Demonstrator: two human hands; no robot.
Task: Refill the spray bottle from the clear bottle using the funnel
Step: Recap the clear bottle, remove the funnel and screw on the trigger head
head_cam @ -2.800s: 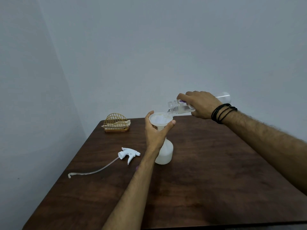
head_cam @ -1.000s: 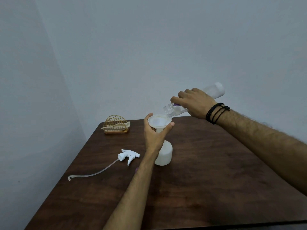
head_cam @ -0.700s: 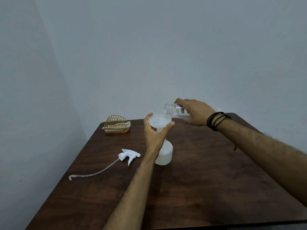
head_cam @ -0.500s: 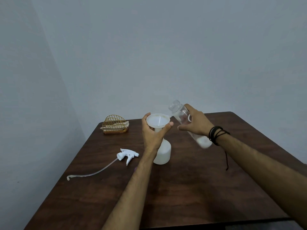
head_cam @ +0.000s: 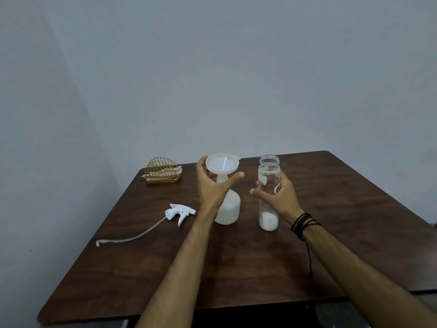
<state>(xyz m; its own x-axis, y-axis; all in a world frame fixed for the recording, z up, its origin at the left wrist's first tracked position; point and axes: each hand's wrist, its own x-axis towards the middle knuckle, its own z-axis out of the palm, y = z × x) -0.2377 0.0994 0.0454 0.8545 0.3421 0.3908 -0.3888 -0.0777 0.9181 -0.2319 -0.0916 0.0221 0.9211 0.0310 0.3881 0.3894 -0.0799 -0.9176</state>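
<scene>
We had tipped the clear bottle (head_cam: 269, 185) back up and stood it mid-frame, right hand (head_cam: 279, 197) loosely around it. Our left hand (head_cam: 212, 188) cupped the funnel (head_cam: 222, 165) on the spray bottle (head_cam: 228, 209), so pouring looked finished.

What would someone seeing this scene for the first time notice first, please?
At the table's centre, the left hand grips a white funnel seated in the spray bottle. Just right of it, the right hand holds the upright clear bottle, its cap off. The detached trigger sprayer lies to the left with its long tube; a gold wire holder stands at the far-left corner.
</scene>
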